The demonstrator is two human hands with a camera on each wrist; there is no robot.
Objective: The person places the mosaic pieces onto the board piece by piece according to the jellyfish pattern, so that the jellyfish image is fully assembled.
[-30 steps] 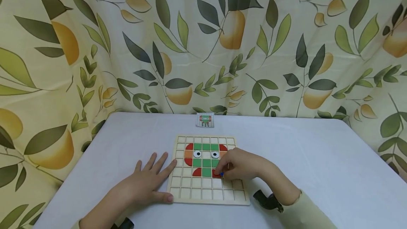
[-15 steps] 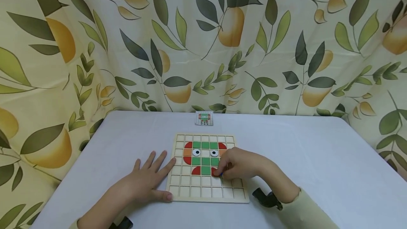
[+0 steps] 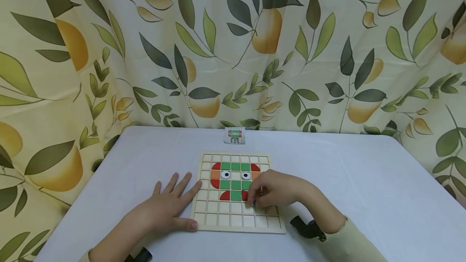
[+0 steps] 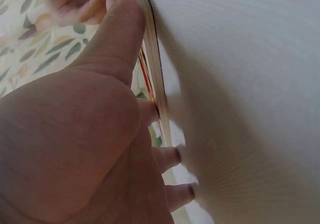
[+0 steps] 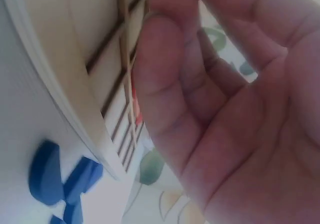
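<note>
A square wooden grid board [image 3: 222,229] lies on the table, with red, green and orange tiles and two white eye discs in its cells. My left hand [image 3: 165,209] lies spread at the board's left side, its index fingertip and thumb at the edge. My right hand [image 3: 278,189] is bent over the board's right half. Its fingers and thumb pinch a small blue piece [image 3: 254,203], mostly hidden in the head view, close over the cells. Just beyond these fingertips is a red tile [image 3: 245,195], partly covered by the hand.
Several blue pieces [image 5: 45,174] lie on the white tablecloth beside the board in the right wrist view. At the table's far edge lies a small picture card [image 3: 234,136] with a similar coloured figure. A leaf-patterned curtain [image 3: 233,51] hangs behind.
My right fingertips have shifted slightly toward the near side of the board, off the red tile, with the blue piece at them. The left hand stays in place.
</note>
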